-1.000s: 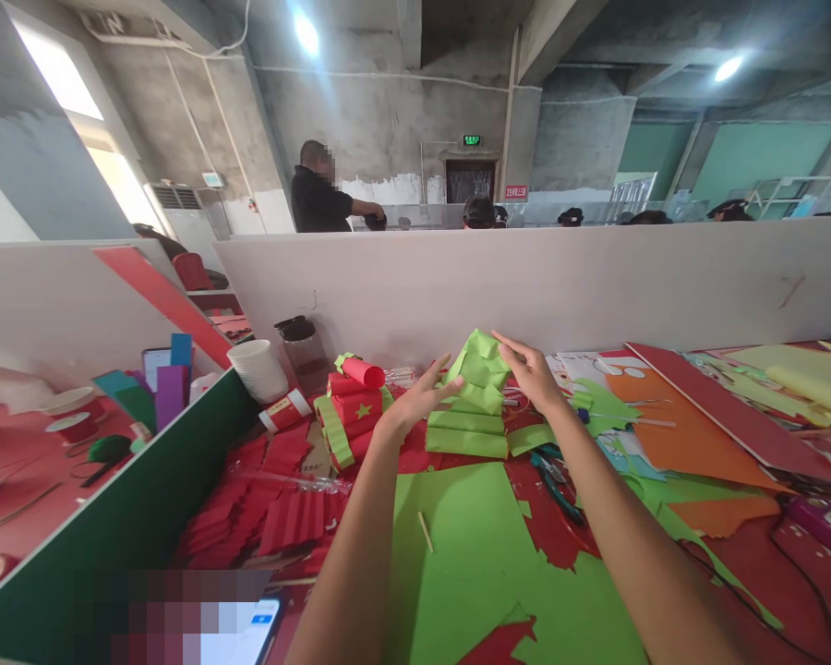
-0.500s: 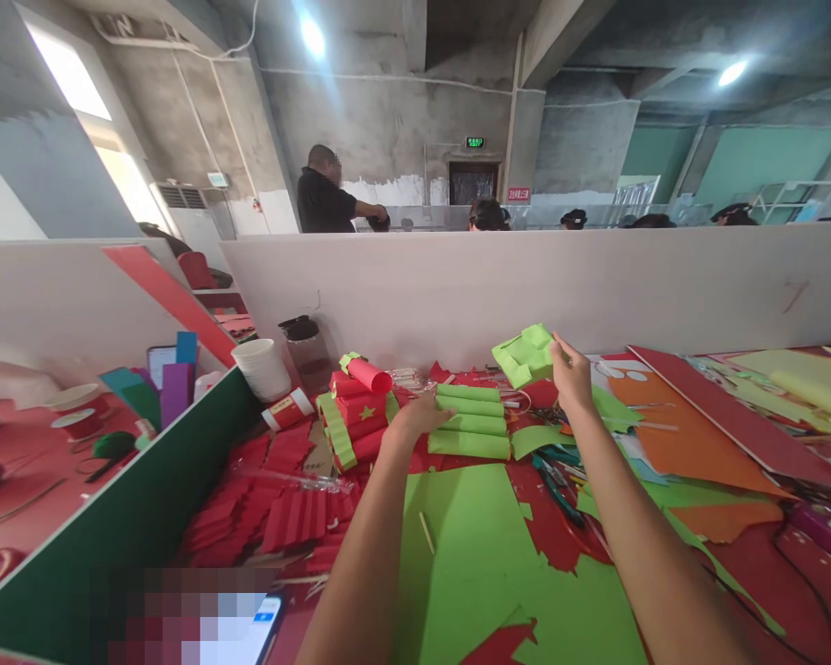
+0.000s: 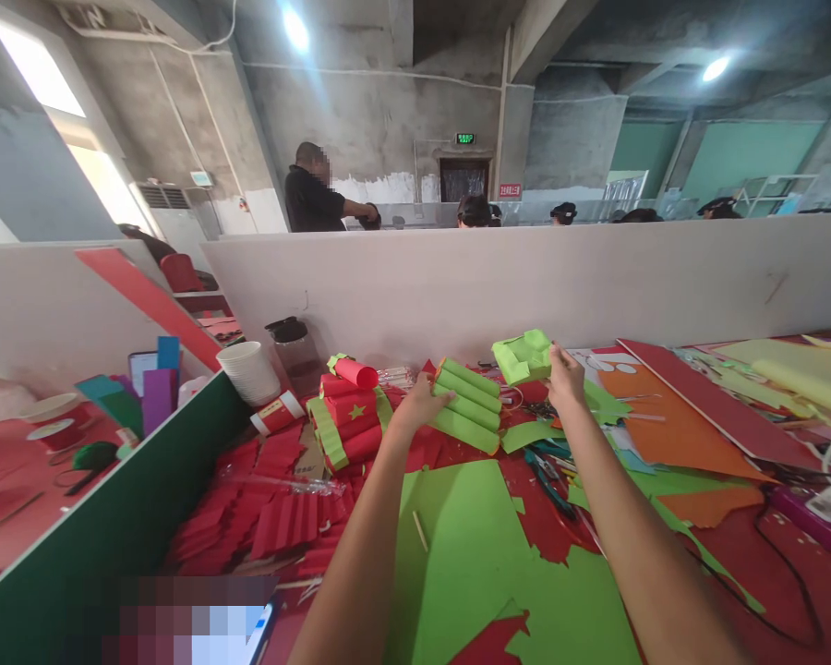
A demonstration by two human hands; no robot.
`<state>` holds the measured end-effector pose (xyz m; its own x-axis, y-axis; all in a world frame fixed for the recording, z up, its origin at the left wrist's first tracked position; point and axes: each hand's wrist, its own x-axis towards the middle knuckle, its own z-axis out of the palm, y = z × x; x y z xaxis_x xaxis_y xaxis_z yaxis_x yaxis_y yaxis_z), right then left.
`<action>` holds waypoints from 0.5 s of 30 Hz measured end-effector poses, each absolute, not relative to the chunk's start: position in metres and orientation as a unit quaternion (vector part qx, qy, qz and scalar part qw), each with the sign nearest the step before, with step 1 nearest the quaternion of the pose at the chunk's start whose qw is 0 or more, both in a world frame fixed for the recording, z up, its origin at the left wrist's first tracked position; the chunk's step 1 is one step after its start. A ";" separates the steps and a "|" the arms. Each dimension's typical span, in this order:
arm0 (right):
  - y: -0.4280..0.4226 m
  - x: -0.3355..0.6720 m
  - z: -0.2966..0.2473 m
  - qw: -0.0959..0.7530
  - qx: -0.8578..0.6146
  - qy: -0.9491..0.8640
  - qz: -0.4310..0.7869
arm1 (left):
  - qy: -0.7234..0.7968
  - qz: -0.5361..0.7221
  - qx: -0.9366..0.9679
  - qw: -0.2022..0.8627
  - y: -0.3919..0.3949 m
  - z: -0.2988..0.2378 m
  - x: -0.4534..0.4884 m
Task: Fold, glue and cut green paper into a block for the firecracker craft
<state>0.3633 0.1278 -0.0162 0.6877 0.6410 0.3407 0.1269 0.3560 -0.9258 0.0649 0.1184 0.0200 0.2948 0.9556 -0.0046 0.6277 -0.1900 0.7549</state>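
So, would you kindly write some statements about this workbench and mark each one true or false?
1. The left hand holds the green paper rolls. True.
2. The green paper rolls stand on end. False: they lie sideways, slanting down toward the right.
3. The right hand holds a creased green paper piece. True.
4. A star shows on the red paper model. True.
5. The white cup stack is right of the black-lidded jug in the picture. False: it is on the left.
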 end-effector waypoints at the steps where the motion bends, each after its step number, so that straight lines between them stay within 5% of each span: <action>1: 0.127 0.364 -0.014 0.748 -0.541 -0.341 0.179 | 0.533 0.267 0.727 0.341 0.117 0.026 0.064; 6: 0.122 0.365 -0.005 0.749 -0.539 -0.318 0.220 | 0.488 0.338 0.705 0.387 0.095 0.066 0.051; 15: 0.118 0.351 -0.006 0.654 -0.572 -0.413 0.273 | 0.467 0.097 0.832 0.281 0.060 0.112 0.015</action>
